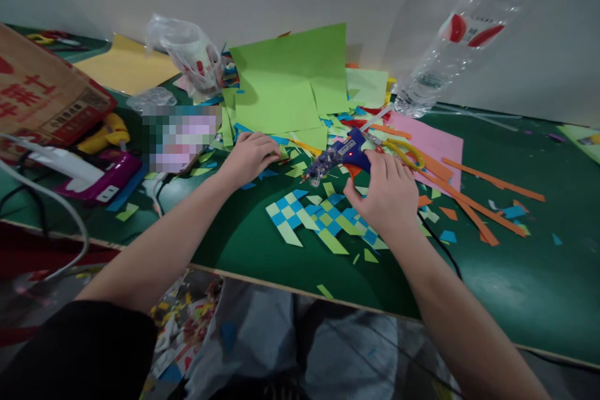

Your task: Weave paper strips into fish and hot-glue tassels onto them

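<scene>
My right hand [387, 184] is wrapped round the handle of a dark blue glue gun [344, 151]. A small red light glows on the gun, and its nozzle points left, with clear glue strings hanging about it. My left hand [250, 159] rests among small paper scraps left of the nozzle, its fingers curled and pressed together; what they pinch, if anything, is hidden. Below the gun lies a woven strip of blue and green paper [323, 215] in a checked pattern, partly beneath my right hand. Yellow-handled scissors [405, 153] lie just beyond my right hand.
Green paper sheets [281, 87] lean at the wall. Orange strips [478, 200] and pink paper [440, 131] lie right, near a tilted plastic bottle [462, 44]. Left are a phone [187, 137], a purple glue gun [110, 175] and a paper bag [42, 94]. A black cord [440, 244] trails forward.
</scene>
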A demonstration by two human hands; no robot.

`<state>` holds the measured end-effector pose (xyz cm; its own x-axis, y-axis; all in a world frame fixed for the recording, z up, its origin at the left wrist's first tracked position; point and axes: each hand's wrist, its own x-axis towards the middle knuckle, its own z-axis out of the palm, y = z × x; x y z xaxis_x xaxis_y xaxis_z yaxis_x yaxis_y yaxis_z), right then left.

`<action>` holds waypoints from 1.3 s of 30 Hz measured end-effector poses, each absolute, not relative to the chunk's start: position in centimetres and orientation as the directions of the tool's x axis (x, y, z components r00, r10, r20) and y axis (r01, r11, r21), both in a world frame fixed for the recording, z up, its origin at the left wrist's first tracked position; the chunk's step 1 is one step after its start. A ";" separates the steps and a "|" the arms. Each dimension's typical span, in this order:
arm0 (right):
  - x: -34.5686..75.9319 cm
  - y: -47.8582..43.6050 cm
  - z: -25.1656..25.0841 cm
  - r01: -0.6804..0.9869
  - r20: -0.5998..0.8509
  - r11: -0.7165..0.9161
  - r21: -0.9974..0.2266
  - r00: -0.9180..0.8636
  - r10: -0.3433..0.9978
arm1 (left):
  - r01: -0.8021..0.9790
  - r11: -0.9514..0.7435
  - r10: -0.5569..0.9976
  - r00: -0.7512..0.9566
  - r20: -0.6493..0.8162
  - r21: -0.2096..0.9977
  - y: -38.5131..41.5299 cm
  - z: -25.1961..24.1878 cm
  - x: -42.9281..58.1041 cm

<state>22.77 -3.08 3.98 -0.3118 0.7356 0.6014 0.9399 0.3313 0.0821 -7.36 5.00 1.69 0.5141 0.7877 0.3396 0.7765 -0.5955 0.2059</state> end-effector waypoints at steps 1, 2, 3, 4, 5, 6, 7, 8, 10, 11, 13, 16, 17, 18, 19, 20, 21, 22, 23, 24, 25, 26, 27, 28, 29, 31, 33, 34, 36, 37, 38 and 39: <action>22.8 -3.1 4.0 0.941 0.597 0.330 0.074 -0.307 0.741 | 0.785 -0.583 0.798 0.502 0.334 0.211 5.0 1.7 -7.3; 22.8 -3.1 3.9 0.941 0.594 0.331 0.068 -0.305 0.744 | 0.793 -0.570 0.807 0.490 0.328 0.218 4.9 1.8 -7.3; 22.8 -3.1 3.9 0.941 0.593 0.332 0.066 -0.305 0.746 | 0.799 -0.558 0.815 0.477 0.328 0.224 4.9 1.8 -7.2; 22.8 -3.1 3.9 0.941 0.592 0.332 0.067 -0.305 0.746 | 0.805 -0.547 0.822 0.463 0.332 0.229 4.8 1.9 -7.2; 22.8 -3.1 3.9 0.942 0.593 0.329 0.070 -0.305 0.745 | 0.810 -0.537 0.827 0.449 0.338 0.235 4.8 2.0 -7.2; 22.8 -3.1 3.9 0.943 0.597 0.325 0.075 -0.304 0.743 | 0.815 -0.527 0.831 0.435 0.346 0.241 4.7 2.0 -7.1; 22.8 -3.1 4.0 0.943 0.601 0.324 0.083 -0.306 0.738 | 0.819 -0.518 0.835 0.421 0.355 0.246 4.7 2.1 -7.1; 22.8 -3.1 4.0 0.942 0.606 0.324 0.090 -0.310 0.733 | 0.823 -0.509 0.838 0.407 0.363 0.252 4.6 2.1 -7.1; 22.8 -3.1 4.0 0.938 0.617 0.332 0.096 -0.318 0.720 | 0.828 -0.490 0.845 0.375 0.381 0.272 4.6 2.1 -7.1; 22.8 -3.1 4.0 0.936 0.620 0.338 0.096 -0.322 0.716 | 0.828 -0.482 0.847 0.357 0.393 0.287 4.6 2.1 -7.0; 22.9 -3.0 3.9 0.934 0.619 0.346 0.087 -0.322 0.716 | 0.815 -0.478 0.847 0.330 0.416 0.326 4.6 2.1 -7.0; 22.9 -2.9 3.8 0.936 0.605 0.346 0.063 -0.311 0.733 | 0.793 -0.478 0.848 0.304 0.434 0.378 4.5 2.4 -7.0; 22.9 -2.9 3.8 0.938 0.600 0.343 0.055 -0.306 0.739 | 0.795 -0.468 0.852 0.290 0.435 0.386 4.5 2.6 -7.1; 22.9 -2.9 3.8 0.938 0.599 0.342 0.050 -0.302 0.742 | 0.800 -0.453 0.858 0.272 0.435 0.394 4.3 2.9 -7.1; 23.0 -2.9 3.8 0.939 0.599 0.342 0.048 -0.301 0.742 | 0.805 -0.435 0.865 0.249 0.435 0.403 4.1 3.2 -7.3; 23.0 -2.9 3.8 0.939 0.600 0.341 0.046 -0.299 0.742 | 0.808 -0.417 0.872 0.225 0.435 0.417 3.7 3.6 -7.4; 23.1 -2.8 3.8 0.939 0.601 0.340 0.044 -0.297 0.742 | 0.808 -0.401 0.878 0.203 0.435 0.433 3.3 3.9 -7.6; 23.1 -2.8 3.8 0.941 0.599 0.336 0.039 -0.291 0.746 | 0.806 -0.387 0.884 0.187 0.428 0.447 2.7 4.3 -7.8; 23.2 -2.8 3.8 0.943 0.597 0.331 0.032 -0.283 0.751 | 0.806 -0.377 0.891 0.181 0.415 0.456 2.0 4.6 -8.0; 23.3 -2.8 3.9 0.946 0.593 0.324 0.023 -0.274 0.757 | 0.811 -0.370 0.899 0.188 0.396 0.454 1.1 4.8 -8.2; 23.3 -2.8 3.9 0.949 0.590 0.316 0.015 -0.264 0.763 | 0.819 -0.367 0.906 0.207 0.370 0.440 0.1 5.0 -8.3; 23.3 -2.8 4.0 0.950 0.588 0.312 0.008 -0.257 0.767 | 0.828 -0.371 0.909 0.231 0.347 0.420 -1.0 5.0 -8.5; 23.3 -2.8 4.1 0.951 0.585 0.310 0.004 -0.254 0.770 | 0.838 -0.381 0.908 0.261 0.327 0.391 -2.1 4.9 -8.6; 23.2 -2.8 4.1 0.950 0.584 0.312 0.004 -0.255 0.771 | 0.847 -0.391 0.904 0.281 0.323 0.359 -3.3 4.7 -8.7; 23.2 -2.9 4.1 0.949 0.582 0.315 0.005 -0.259 0.770 | 0.855 -0.403 0.897 0.296 0.329 0.327 -4.5 4.4 -8.8; 23.1 -3.0 4.2 0.945 0.576 0.326 0.012 -0.273 0.771 | 0.864 -0.413 0.876 0.290 0.386 0.287 -6.4 3.8 -8.9; 22.9 -3.1 4.2 0.942 0.571 0.336 0.019 -0.287 0.770 | 0.872 -0.414 0.857 0.277 0.435 0.261 -7.8 3.1 -8.9; 22.9 -3.2 4.2 0.940 0.569 0.340 0.021 -0.291 0.769 | 0.874 -0.416 0.847 0.273 0.455 0.251 -8.2 2.8 -8.9; 22.9 -3.2 4.2 0.939 0.563 0.344 0.021 -0.295 0.772 | 0.879 -0.416 0.835 0.266 0.481 0.235 -8.7 2.4 -8.8; 22.9 -3.2 4.2 0.939 0.560 0.344 0.017 -0.294 0.775 | 0.880 -0.414 0.832 0.262 0.489 0.232 -8.7 2.2 -8.8; 22.9 -3.2 4.2 0.939 0.557 0.342 0.013 -0.291 0.778 | 0.882 -0.411 0.831 0.257 0.494 0.231 -8.7 2.1 -8.7; 22.9 -3.2 4.2 0.940 0.555 0.340 0.009 -0.288 0.781 | 0.884 -0.407 0.830 0.252 0.498 0.231 -8.7 2.1 -8.6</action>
<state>22.87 -3.20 4.18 -0.2878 0.7806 0.5549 0.9403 0.3403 0.0088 -8.65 -8.69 2.10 0.2519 0.8296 0.4984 0.8837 -0.4071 0.2311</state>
